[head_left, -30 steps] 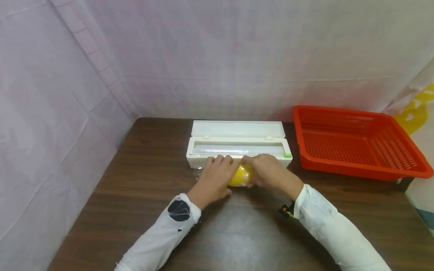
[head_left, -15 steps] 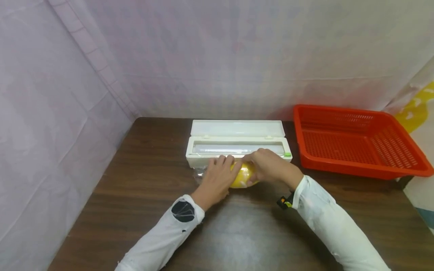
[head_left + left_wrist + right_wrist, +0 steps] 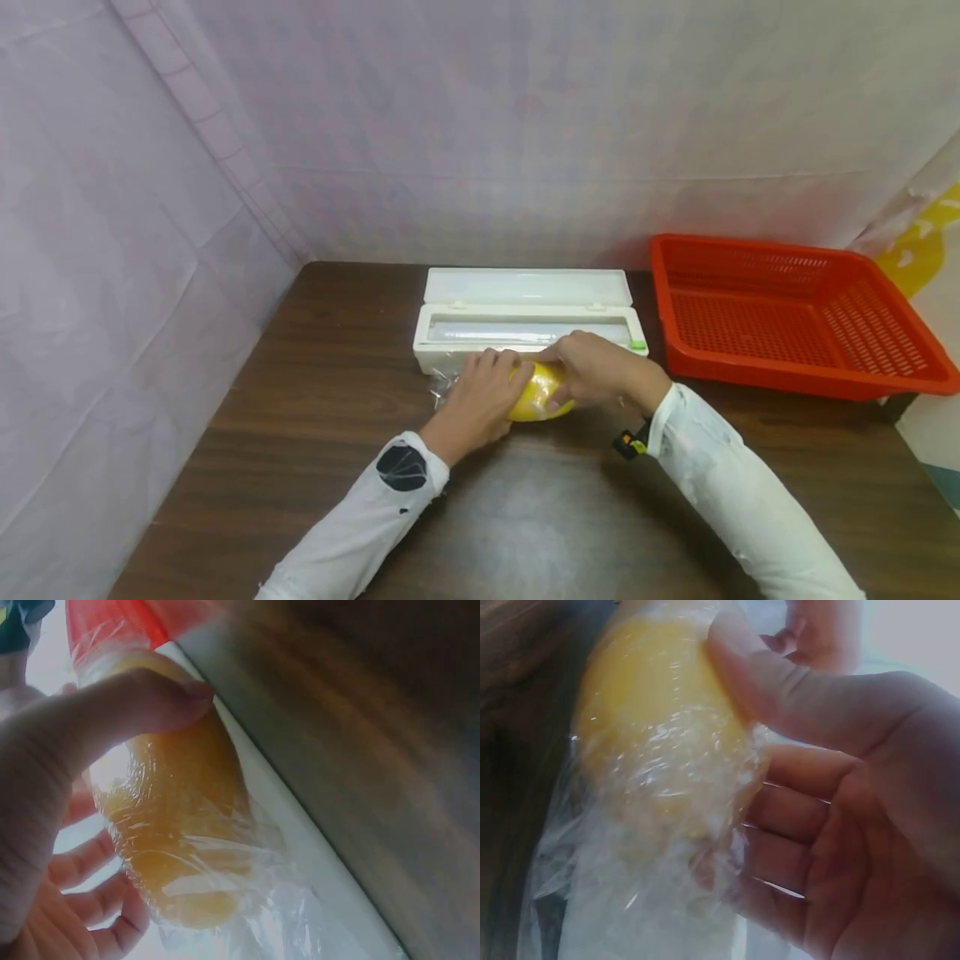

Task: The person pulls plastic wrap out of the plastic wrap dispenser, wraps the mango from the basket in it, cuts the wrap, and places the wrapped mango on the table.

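A smooth, oblong yellow fruit, mango-like in shape (image 3: 534, 398), is wrapped in clear cling film in front of the white film dispenser (image 3: 437, 362). My left hand (image 3: 480, 392) grips its left end, the thumb lying across the fruit (image 3: 184, 795) in the left wrist view. The right hand (image 3: 603, 367) holds the other end, with its thumb on the yellow side (image 3: 645, 682) and fingers curled behind. Loose crumpled film (image 3: 277, 915) trails off the end in the left wrist view, and more film (image 3: 559, 840) hangs from the fruit in the right wrist view.
The dispenser's lid (image 3: 528, 287) stands open at the back, showing the film roll (image 3: 525, 331) inside and a green tab (image 3: 638, 344) at its right end. A red plastic basket (image 3: 780, 369) sits at the right of the brown wooden table (image 3: 337, 367).
Both hands keep hold of the fruit with small shifts. The right hand has risen slightly, its thumb now showing on the fruit's near side, and more yellow shows between the hands.
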Action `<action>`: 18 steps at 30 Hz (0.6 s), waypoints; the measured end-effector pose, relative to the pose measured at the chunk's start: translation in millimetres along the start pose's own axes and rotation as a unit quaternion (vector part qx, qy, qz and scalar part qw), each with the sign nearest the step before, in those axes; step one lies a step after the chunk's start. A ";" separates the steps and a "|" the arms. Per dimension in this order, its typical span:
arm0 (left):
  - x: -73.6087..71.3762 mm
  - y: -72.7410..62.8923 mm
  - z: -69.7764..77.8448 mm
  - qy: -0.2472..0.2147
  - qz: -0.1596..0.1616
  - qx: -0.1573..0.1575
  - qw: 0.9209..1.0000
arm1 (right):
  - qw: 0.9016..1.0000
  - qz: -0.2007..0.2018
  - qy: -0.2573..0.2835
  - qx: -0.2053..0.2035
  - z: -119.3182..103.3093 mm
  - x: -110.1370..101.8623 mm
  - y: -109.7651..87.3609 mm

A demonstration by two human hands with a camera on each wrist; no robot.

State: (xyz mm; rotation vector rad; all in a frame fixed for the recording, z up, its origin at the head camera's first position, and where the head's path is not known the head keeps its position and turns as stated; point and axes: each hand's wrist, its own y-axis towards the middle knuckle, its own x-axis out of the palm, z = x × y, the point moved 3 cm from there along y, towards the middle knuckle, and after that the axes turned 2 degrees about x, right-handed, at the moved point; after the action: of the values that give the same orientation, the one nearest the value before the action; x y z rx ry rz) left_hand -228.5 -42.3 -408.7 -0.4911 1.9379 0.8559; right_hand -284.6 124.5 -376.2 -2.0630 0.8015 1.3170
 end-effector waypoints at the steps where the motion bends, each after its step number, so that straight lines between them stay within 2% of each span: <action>1: -0.2 0.6 -1.2 -0.008 0.001 0.001 1.000 | 1.000 0.001 0.006 0.002 1.7 0.7 0.6; 8: -3.6 1.4 -5.4 -0.065 -0.004 0.014 0.998 | 0.998 0.027 0.060 0.016 12.4 8.2 -6.7; 11: -7.6 1.5 -8.1 -0.096 -0.017 0.006 0.995 | 0.994 0.063 0.089 0.018 11.8 7.2 -14.9; 14: -9.7 2.8 -12.9 -0.117 -0.022 -0.004 0.993 | 0.991 0.118 0.069 -0.001 5.7 2.9 -21.9; 18: -7.7 2.6 -16.2 -0.135 -0.019 -0.008 0.991 | 0.980 0.190 -0.013 -0.053 -4.9 3.0 -29.3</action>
State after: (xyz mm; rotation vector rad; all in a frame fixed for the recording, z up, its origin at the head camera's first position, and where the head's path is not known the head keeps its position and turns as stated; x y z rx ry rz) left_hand -236.0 -52.4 -395.8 -0.3986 1.6698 0.8670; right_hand -259.2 139.9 -373.2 -2.0345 1.1804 1.6169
